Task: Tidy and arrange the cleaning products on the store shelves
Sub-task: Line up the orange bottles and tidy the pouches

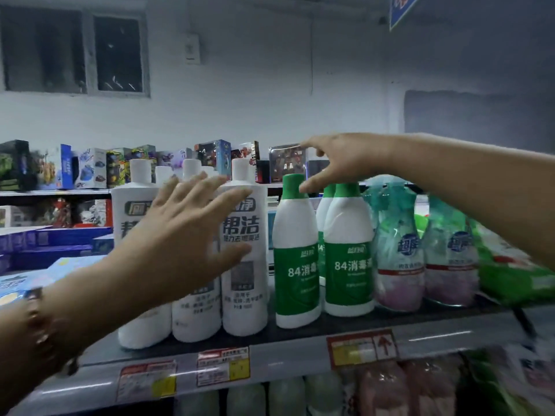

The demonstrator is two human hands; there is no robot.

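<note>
Both hands reach over the shelf (pixel 300 340): left hand (pixel 192 235) spread flat before the white bottles (pixel 244 250), right hand (pixel 339 166), fingers loose, above a green-capped bottle (pixel 295 259), holding nothing.

Facing a whitewashed wall (pixel 270 85), dimly lit. I see a dark two-pane window (pixel 75 52) upper left, a switch box (pixel 192 49) mid-wall, a blue hanging sign (pixel 401 9) and a greyer patch (pixel 477 115) at right.

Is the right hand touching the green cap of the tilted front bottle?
Touching. In the head view, the right hand's thumb tip rests against the green cap of the tilted bottle.
</note>
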